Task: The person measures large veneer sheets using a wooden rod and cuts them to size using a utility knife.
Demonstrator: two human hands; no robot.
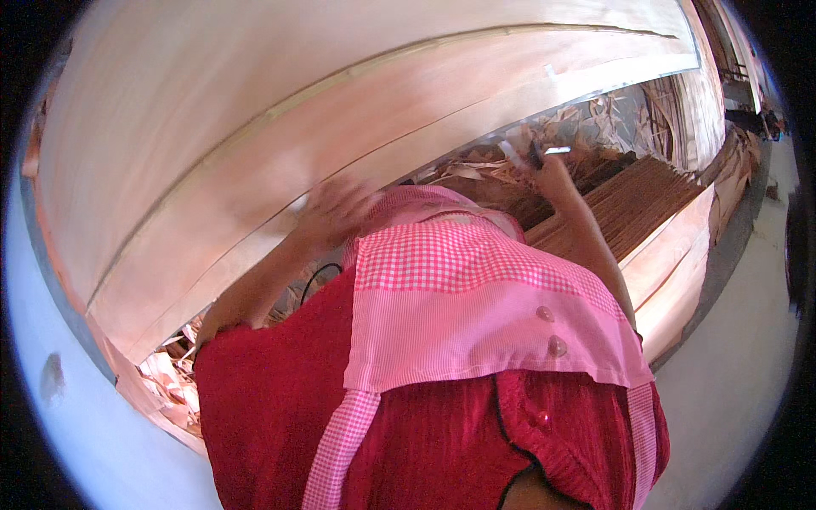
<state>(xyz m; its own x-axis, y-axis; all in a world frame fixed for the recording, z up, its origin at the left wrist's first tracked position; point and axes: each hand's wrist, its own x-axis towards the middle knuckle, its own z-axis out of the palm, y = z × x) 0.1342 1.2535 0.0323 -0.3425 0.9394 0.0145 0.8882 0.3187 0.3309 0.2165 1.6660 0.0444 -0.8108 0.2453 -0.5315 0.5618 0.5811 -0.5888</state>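
A large pale wood veneer sheet (212, 102) slopes across the work area, with a darker ridge along it. Near its lower edge is my left hand (340, 206), blurred by motion, its fingers looking stretched out over the veneer. A small white spot shows beside that hand, too smeared to identify. Farther right, my right hand (531, 157) is closed beyond the sheet's edge. A small dark object with a bright, shiny end (556, 150) shows at it; its kind is unclear. A blurred pale streak extends from the fingers.
A stack of brown veneer sheets (629, 204) lies at right, next to my right forearm. Torn veneer scraps (595, 119) lie behind it, with more scraps (174, 378) at lower left. A black cable loop (316, 276) hangs near my left forearm.
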